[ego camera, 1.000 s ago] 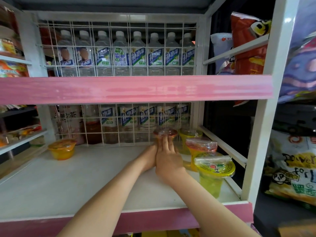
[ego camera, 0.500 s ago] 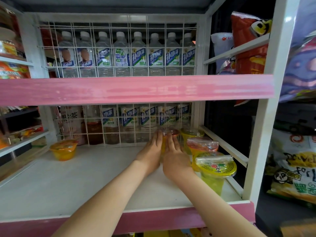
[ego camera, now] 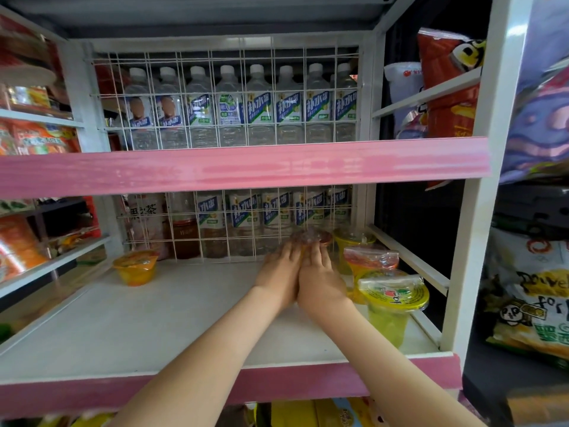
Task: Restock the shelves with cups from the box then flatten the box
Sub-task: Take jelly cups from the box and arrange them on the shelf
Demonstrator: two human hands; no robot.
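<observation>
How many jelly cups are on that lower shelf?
5: a lone orange cup at back left; a red-lidded cup between both hands; a yellow back cup, orange-red middle cup and green front cup along the right. Others may hide behind.

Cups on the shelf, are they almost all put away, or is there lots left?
Some are away: three cups line the right edge of the white shelf, and an orange cup sits alone at the back left. Right now the left hand and right hand press together around a red-lidded cup by the wire grid. Most of the shelf is bare. The box is not in view, so flattening looks undone.
</observation>
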